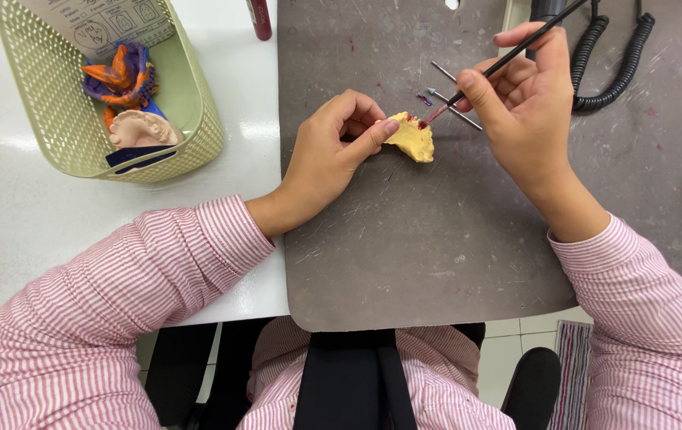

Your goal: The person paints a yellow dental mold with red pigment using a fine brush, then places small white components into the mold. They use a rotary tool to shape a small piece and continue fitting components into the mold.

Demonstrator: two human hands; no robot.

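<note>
Left hand point(333, 151) pinches the yellow plaster dental cast point(412, 137) near the grey mat's point(452, 263) top edge; right hand point(520, 99), closed on a thin black brush point(508, 57), tip touching the cast's upper right side.

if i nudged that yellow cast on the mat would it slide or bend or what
The yellow cast looks rigid, like set stone, so it probably would not bend. Its thin scalloped edges may chip if knocked. It lies flat on the scuffed grey mat, steadied by the left hand, so it seems unlikely to roll; freed, it might skid.
</note>
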